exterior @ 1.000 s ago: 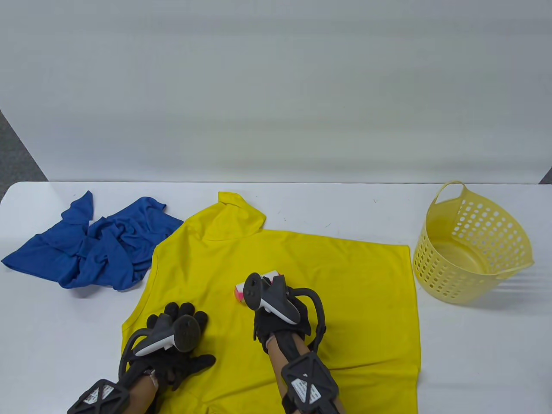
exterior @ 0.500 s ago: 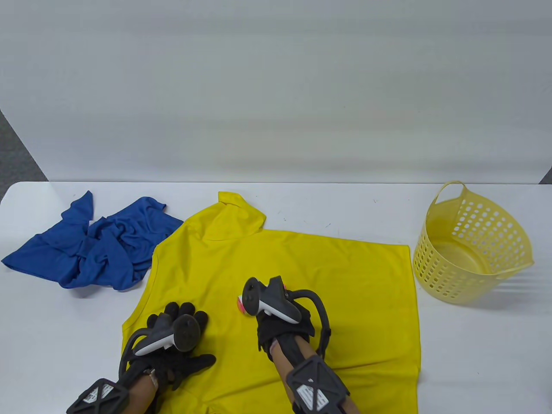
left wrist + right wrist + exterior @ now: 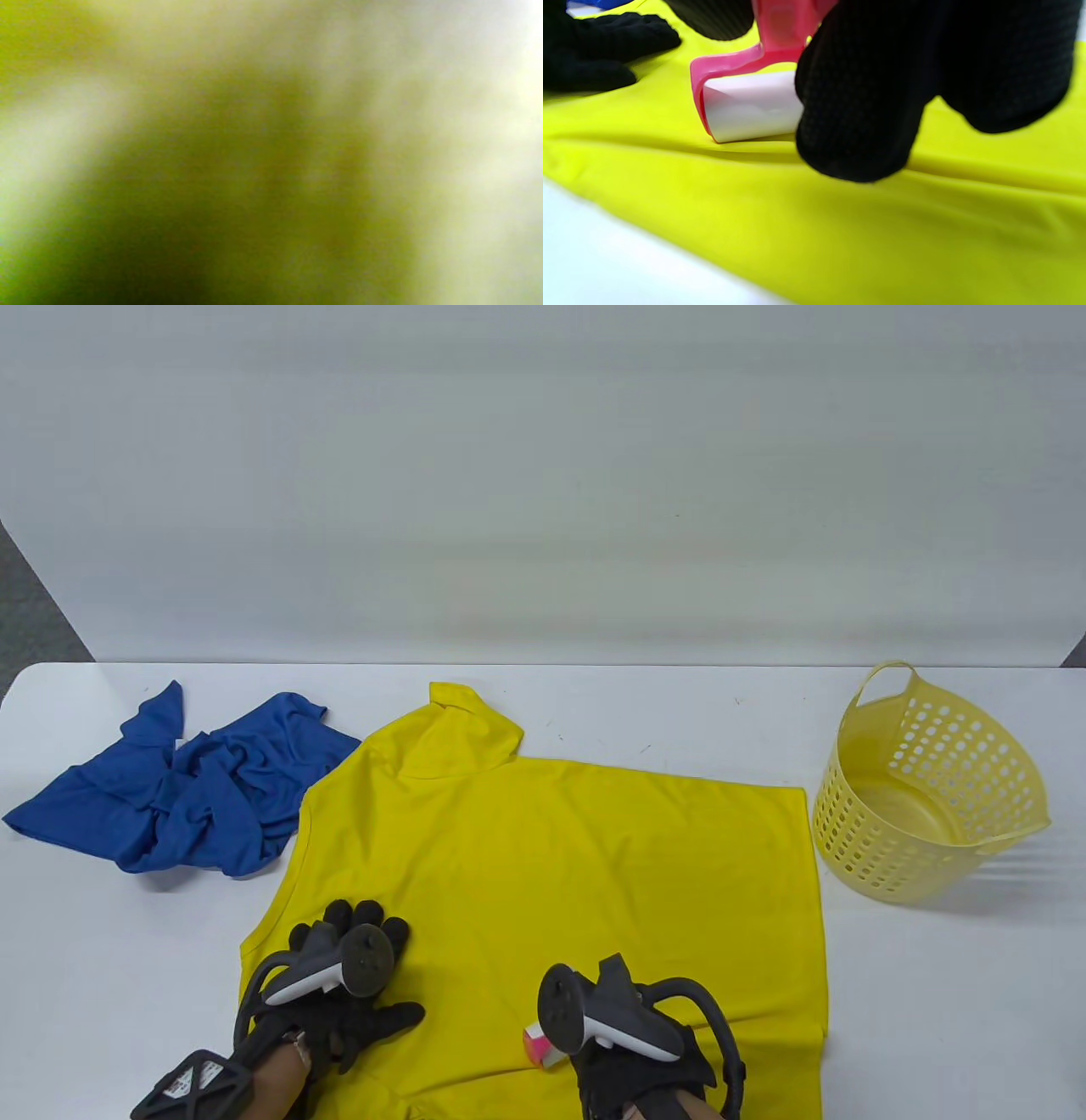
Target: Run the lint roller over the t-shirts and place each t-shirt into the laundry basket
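**Roller pulled back to the shirt's near hem**

The right hand (image 3: 645, 1069), fingers curled round the pink-framed white lint roller (image 3: 746, 106), has drawn it from mid-frame to the bottom edge of the spread yellow t-shirt (image 3: 594, 831). One stroke looks done. The left hand (image 3: 356, 984) stays flat, fingers spread, pinning the cloth at lower left.

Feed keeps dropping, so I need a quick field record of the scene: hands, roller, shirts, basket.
left hand: flat on yellow t-shirt, fingers spread
right hand: grips lint roller by its pink handle
lint roller: white roll on the yellow shirt near its front edge
blue t-shirt: crumpled, left of the yellow one
laundry basket: right side, tilted, no shirt inside
left wrist view: blurred
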Demonstrator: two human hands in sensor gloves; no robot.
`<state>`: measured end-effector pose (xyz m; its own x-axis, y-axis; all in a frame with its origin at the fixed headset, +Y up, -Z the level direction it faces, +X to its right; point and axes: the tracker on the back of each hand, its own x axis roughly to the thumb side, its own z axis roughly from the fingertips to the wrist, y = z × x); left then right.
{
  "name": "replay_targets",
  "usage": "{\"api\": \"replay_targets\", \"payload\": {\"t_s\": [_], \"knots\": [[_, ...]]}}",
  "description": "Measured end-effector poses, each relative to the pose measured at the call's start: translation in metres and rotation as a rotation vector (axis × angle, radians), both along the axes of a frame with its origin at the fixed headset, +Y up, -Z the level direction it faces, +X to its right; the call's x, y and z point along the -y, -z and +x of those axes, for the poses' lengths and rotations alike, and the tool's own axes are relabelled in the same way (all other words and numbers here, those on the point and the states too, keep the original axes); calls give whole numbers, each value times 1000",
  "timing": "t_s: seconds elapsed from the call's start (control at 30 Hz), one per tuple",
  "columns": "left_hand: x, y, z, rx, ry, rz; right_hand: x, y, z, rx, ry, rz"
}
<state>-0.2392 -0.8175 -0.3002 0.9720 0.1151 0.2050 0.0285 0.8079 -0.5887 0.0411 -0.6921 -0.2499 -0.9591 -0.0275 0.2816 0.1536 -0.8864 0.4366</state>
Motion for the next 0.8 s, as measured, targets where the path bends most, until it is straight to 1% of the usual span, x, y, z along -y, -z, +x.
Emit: {"api": "replay_targets", "payload": {"t_s": [0.13, 0.17, 0.33, 0.43, 0.53, 0.63, 0.7, 0.77, 0.8], "knots": [[0, 0, 0, 0, 1, 1, 9, 46, -27, 40, 52, 42], [-1, 0, 0, 0, 2, 2, 12, 60, -35, 58, 62, 56], [-1, 0, 0, 1, 1, 2, 27, 113, -67, 151, 144, 144], [-1, 0, 0, 1, 2, 4, 32, 134, -76, 221, 170, 149], [-1, 0, 0, 0, 2, 5, 35, 137, -80, 245, 209, 150], [-1, 0, 0, 0, 3, 6, 30, 130, -77, 215, 196, 100], [0, 0, 0, 0, 0, 3, 21, 118, -71, 158, 132, 62], [0, 0, 0, 0, 0, 3, 12, 101, -62, 103, 73, 18], [0, 0, 0, -1, 0, 4, 8, 88, -55, 72, 62, 9]]}}
